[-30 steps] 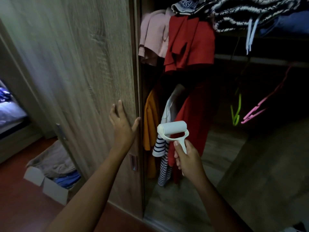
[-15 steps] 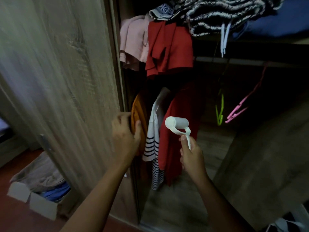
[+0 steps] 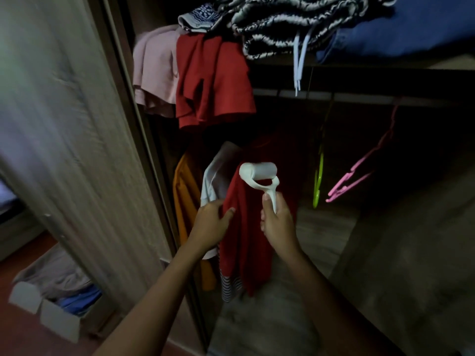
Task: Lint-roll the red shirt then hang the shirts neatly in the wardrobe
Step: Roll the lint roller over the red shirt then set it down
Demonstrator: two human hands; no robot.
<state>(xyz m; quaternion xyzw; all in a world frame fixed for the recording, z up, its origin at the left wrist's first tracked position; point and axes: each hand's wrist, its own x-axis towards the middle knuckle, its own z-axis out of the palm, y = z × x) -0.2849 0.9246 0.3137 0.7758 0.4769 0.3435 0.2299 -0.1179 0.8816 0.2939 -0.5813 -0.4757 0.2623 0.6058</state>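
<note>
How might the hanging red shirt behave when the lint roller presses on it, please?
Probably floppy: the red shirt hangs in loose folds, so it may swing away. The left hand gripping its edge should steady it.

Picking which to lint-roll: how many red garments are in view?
2: a red garment draped off the upper shelf, a red shirt hanging below it. More may be hidden.

Red shirt [image 3: 246, 240] matt cloth; lint roller [image 3: 259, 173] smooth plastic.

Door [image 3: 64, 150] walls left; red shirt [image 3: 246, 240], orange shirt [image 3: 185, 201] crowd middle; free room right, beneath pink hanger [image 3: 336, 194].
</note>
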